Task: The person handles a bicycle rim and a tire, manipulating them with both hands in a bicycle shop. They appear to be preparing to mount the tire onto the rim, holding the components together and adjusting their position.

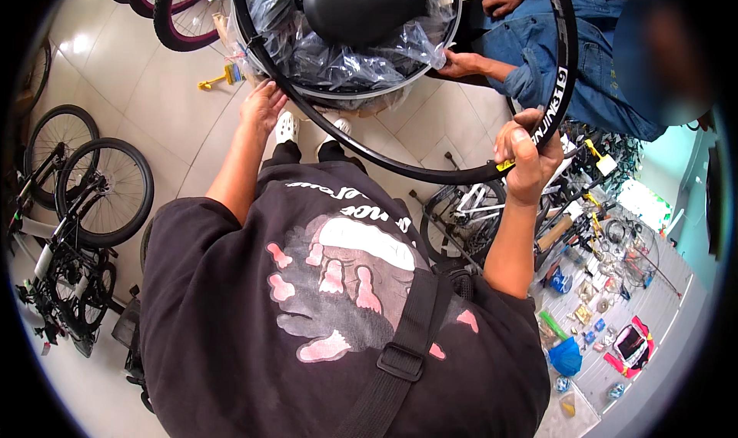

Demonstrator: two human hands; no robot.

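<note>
A large black bicycle rim [415,170] with white lettering is held up in front of me, with no spokes visible in it. My right hand [529,157] is closed around its lower right part, beside a small yellow label. At its left side, my left hand [264,107] has its fingers stretched out against or very near the rim's edge. Behind it lies a silver rim [338,95] around crumpled clear plastic wrapping [338,61]. A smooth, rounded black seat-like thing [365,8] rests on the plastic.
Opposite at the right, a person in a blue denim jacket [530,34] has one hand [461,64] at the silver rim. Bicycles [84,184] stand at left. A yellow brush [223,77] lies on the tiles. A bench [615,284] at right carries many small parts and tools.
</note>
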